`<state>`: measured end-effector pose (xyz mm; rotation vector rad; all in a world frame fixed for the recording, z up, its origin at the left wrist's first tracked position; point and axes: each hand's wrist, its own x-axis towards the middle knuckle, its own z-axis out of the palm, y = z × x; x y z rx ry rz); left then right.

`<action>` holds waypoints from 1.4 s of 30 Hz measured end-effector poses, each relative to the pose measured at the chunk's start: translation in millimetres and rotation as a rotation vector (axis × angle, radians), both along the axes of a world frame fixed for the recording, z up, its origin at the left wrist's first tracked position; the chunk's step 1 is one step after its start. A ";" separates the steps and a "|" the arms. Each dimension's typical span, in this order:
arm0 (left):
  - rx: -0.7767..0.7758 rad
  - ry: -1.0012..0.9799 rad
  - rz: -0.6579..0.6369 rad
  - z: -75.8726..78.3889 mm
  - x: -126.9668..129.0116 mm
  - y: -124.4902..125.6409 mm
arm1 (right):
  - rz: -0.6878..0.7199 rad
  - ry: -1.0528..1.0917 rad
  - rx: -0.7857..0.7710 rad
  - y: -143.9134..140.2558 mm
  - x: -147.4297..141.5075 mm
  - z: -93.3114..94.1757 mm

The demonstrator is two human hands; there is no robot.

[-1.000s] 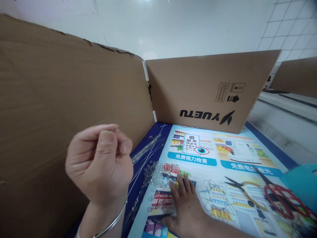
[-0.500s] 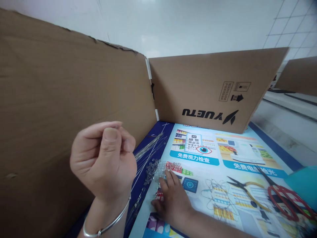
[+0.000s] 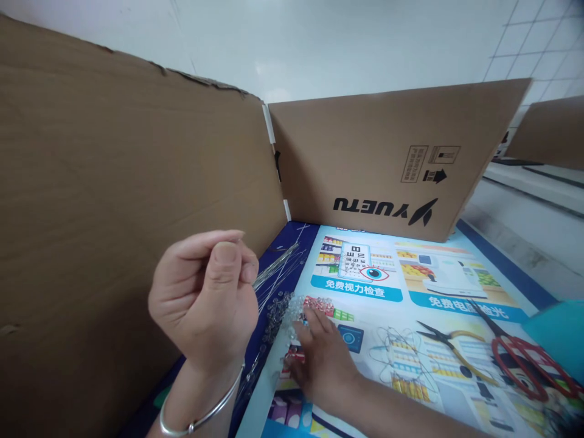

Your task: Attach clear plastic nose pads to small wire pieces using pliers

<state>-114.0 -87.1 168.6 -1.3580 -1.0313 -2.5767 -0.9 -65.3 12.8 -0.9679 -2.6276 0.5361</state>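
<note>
My left hand [image 3: 207, 298], with a silver bangle [image 3: 196, 420] on the wrist, is raised in front of the cardboard. Its thumb and index finger are pinched together; anything between the tips is too small to make out. Lower down, my right hand [image 3: 326, 362] lies palm down over a pile of clear beads [image 3: 294, 310], fingers stretched into them and thumb apart. Loose beads spread onto the dark blue strip [image 3: 295, 267] to the left. A bundle of thin wires [image 3: 274, 267] lies behind the beads.
Cardboard panels stand at the left [image 3: 137, 182] and back [image 3: 365, 152]. On the printed sheet [image 3: 356, 289] lie tangled wire loops [image 3: 396, 359], pliers with yellow handles [image 3: 456, 350] and red-handled scissors [image 3: 515, 353]. Something teal [image 3: 556, 334] shows at the right edge.
My left hand has shifted a little to the right, still pinched. My right hand stays at the beads with only a slight finger movement. The view has moved slightly.
</note>
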 end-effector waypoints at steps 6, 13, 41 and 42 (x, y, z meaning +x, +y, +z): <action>-0.031 -0.001 -0.017 -8.1 6.6 5.4 | -0.070 -0.144 -0.047 -2.3 58.2 13.4; -0.038 0.068 -0.034 -16.5 10.8 7.9 | -0.072 -0.279 -0.096 -8.5 64.2 3.0; -0.746 1.092 -0.359 -39.2 28.5 19.0 | -0.251 0.230 -0.334 26.9 129.3 36.9; -0.779 1.167 -0.368 -43.9 33.8 20.9 | -0.314 0.251 -0.361 29.7 141.1 42.2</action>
